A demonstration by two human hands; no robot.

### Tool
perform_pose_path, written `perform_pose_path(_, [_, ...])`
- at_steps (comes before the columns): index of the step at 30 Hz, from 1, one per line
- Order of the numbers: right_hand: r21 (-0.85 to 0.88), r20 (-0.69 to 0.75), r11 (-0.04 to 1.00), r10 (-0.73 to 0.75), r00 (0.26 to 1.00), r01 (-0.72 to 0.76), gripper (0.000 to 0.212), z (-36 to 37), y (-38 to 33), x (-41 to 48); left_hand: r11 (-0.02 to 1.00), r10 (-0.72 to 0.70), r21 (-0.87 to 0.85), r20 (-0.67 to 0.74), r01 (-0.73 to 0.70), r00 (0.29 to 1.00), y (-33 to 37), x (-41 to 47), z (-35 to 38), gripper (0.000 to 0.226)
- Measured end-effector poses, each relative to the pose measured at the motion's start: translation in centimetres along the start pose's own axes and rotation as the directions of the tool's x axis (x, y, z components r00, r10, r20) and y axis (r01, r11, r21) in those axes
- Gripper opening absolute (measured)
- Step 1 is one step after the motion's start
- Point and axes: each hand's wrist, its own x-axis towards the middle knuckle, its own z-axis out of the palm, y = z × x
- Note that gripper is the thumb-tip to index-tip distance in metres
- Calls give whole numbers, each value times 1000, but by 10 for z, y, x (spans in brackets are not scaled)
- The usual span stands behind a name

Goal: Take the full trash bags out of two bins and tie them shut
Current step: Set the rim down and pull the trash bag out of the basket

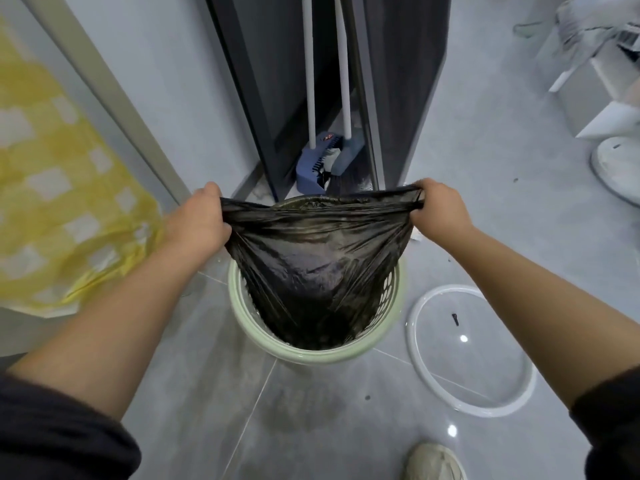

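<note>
A black trash bag (317, 258) hangs partly lifted out of a pale green perforated bin (249, 327) on the grey tile floor. My left hand (199, 220) grips the bag's left rim and my right hand (440, 209) grips its right rim. The rim is stretched taut between them above the bin. The bag's lower part is still inside the bin, and its contents are hidden.
A white ring (471, 351) lies on the floor right of the bin. Behind the bin stand a blue dustpan (311, 171) and broom with white handles beside a dark door frame. Yellow checked cloth (59, 188) hangs at left. A fan base (616, 168) sits far right; my shoe (433, 462) is below.
</note>
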Motion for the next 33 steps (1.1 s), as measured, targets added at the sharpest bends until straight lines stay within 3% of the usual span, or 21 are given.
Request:
perform_pose_path(2, [73, -43, 993, -90, 995, 93, 46, 0, -3, -5, 991, 68, -108, -152, -85, 986, -6, -3, 4, 25])
perform_pose_path(5, [17, -118, 983, -179, 977, 182, 49, 1, -2, -15, 964, 16, -249, -297, -93, 955, -14, -12, 5, 21])
perform_pose_path(7, [-107, -119, 976, -200, 973, 188, 35, 2, 4, -22, 972, -1, -223, -337, -78, 942, -19, -18, 5, 14])
perform_pose_path(10, [-246, -105, 952, -214, 971, 183, 5, -2, 10, -33, 985, 128, -71, -292, -155, 948, -27, -27, 2, 16])
perform_pose_path(13, [-35, -142, 983, -184, 973, 181, 7, -10, 12, -47, 945, 317, 140, -156, -297, 935, -36, -39, -4, 24])
perform_pose_path(15, [185, -183, 966, -150, 972, 184, 9, -19, 8, -61, 922, 376, 155, -145, -355, 915, -40, -48, -6, 18])
perform_pose_path(18, [325, -233, 904, -209, 950, 279, 13, -29, -6, -82, 926, 339, -89, -232, -367, 912, -36, -61, -13, 12])
perform_pose_path(20, [357, -243, 855, -304, 921, 376, 17, -33, -18, -94, 880, 341, -237, -291, -412, 894, -24, -70, -21, 13])
perform_pose_path(21, [455, -214, 806, -314, 925, 379, 19, -34, -25, -98, 852, 344, -294, -308, -433, 887, -17, -74, -24, 13])
perform_pose_path(22, [599, -155, 731, -295, 943, 327, 21, -34, -31, -101, 821, 338, -368, -303, -436, 891, -9, -77, -27, 11])
perform_pose_path(24, [858, 37, 507, -212, 977, 78, 23, -31, -48, -104, 738, 298, -577, -188, -351, 936, 1, -81, -30, 11])
perform_pose_path(26, [932, 218, 318, -105, 970, -175, 17, -20, -67, -109, 650, 265, -739, 5, -175, 964, 10, -80, -29, 11])
perform_pose_path(27, [925, 279, 283, -51, 959, -254, 16, -13, -75, -109, 626, 250, -773, 72, -104, 966, 14, -81, -28, 12])
perform_pose_path(29, [865, 314, 405, 24, 949, -296, 22, -4, -89, -111, 598, 174, -801, 156, 21, 972, 24, -81, -26, 18])
perform_pose_path(31, [779, 281, 586, -7, 960, -224, 21, 3, -92, -110, 598, 75, -791, 213, 127, 974, 31, -82, -24, 25])
perform_pose_path(33, [682, 271, 723, -106, 957, -113, 28, 5, -89, -109, 697, 72, -711, 195, 90, 978, 29, -83, -22, 27])
